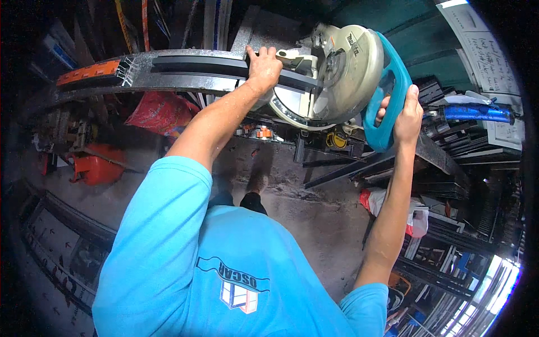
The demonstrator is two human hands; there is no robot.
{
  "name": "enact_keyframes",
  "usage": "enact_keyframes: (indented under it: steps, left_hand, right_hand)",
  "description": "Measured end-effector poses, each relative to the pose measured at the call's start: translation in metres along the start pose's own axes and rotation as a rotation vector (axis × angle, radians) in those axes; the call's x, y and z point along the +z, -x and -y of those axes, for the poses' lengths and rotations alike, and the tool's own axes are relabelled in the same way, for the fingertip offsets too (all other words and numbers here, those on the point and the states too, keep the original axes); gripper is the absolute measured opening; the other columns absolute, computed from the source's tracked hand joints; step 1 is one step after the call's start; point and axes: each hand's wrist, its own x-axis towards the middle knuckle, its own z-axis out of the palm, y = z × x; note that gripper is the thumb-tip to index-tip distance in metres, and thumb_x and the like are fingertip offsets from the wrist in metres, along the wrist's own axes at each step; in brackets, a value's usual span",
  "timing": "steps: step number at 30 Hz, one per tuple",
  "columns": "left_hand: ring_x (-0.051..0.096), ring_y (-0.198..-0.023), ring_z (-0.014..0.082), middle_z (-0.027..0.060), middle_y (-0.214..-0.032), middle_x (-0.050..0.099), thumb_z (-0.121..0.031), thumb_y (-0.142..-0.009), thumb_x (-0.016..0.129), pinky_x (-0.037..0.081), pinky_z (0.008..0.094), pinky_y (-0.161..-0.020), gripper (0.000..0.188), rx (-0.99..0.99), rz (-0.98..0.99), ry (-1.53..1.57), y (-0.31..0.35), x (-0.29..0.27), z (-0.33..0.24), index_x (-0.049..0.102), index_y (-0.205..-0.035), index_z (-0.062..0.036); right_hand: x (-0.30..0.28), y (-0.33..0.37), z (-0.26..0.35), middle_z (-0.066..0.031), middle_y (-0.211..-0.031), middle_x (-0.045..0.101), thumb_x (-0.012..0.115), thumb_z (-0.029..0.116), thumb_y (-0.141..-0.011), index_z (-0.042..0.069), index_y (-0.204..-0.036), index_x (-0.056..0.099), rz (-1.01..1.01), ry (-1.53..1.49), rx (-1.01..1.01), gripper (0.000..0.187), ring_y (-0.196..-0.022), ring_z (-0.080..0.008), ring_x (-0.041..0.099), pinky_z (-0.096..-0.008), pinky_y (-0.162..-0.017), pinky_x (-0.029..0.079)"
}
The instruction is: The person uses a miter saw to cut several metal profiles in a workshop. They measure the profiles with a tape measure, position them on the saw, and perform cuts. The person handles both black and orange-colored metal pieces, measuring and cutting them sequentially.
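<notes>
A mitre saw (356, 73) with a pale blade guard stands at the top, right of the middle. My right hand (405, 118) is wrapped round its teal loop handle (397, 67). On the bench lies a long dark profile bar (196, 64), its right end running in under the guard. My left hand (264, 68) is closed over this bar beside the saw's pale fence (300, 58), fingers on the far side and pressing it down. The blade is hidden by the guard, so I cannot tell whether it touches the bar.
An orange level-like strip (88, 72) lies on the bench's left end. Below are a red bag (163, 112) and an orange container (98, 164) on the floor. A yellow tape measure (337, 140) sits near the saw. Stacked dark profiles (443, 224) fill the right side.
</notes>
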Motion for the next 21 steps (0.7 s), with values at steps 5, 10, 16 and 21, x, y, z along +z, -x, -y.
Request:
enact_keyframes:
  steps: [5,10,16,21]
  left_hand:
    - [0.056,-0.115,0.0278,0.0070,-0.114,0.059,-0.021,-0.069,0.082,0.029,0.0725,-0.108,0.023,-0.006,0.024,-0.006,-0.001,0.001,0.002,0.080,-0.092,-0.0200]
    - [0.054,-0.119,0.0299,0.0088,-0.119,0.060,-0.014,-0.079,0.073,0.024,0.0749,-0.110,0.019,0.021,0.106,0.086,0.002,-0.016,0.000,0.080,-0.097,-0.0127]
    - [0.054,-0.120,0.0295,0.0085,-0.120,0.059,-0.019,-0.072,0.082,0.026,0.0686,-0.115,0.025,0.073,0.037,0.127,0.008,-0.005,0.015,0.079,-0.097,-0.0144]
    - [0.038,-0.140,0.0386,0.0141,-0.148,0.048,-0.028,-0.062,0.091,0.026,0.0693,-0.114,0.043,0.156,-0.010,0.309,0.019,-0.017,0.047,0.078,-0.101,-0.0136]
  right_hand:
    - [0.000,-0.004,0.000,-0.0102,-0.066,0.063,0.030,0.056,-0.108,-0.001,-0.082,0.060,0.003,-0.002,0.005,0.069,-0.051,-0.0179,0.061,-0.0348,-0.048,0.054]
    - [-0.003,-0.002,0.001,-0.0104,-0.065,0.062,0.030,0.056,-0.108,-0.001,-0.080,0.060,0.017,-0.023,0.023,0.070,-0.051,-0.0183,0.062,-0.0346,-0.047,0.053]
    - [0.003,-0.004,0.006,-0.0107,-0.061,0.060,0.032,0.059,-0.106,-0.002,-0.079,0.062,0.000,-0.015,0.022,0.073,-0.050,-0.0193,0.058,-0.0345,-0.048,0.050]
    - [-0.003,-0.013,0.009,-0.0106,-0.070,0.062,0.036,0.064,-0.104,-0.001,-0.091,0.062,0.022,-0.108,0.035,0.071,-0.051,-0.0193,0.061,-0.0362,-0.049,0.054]
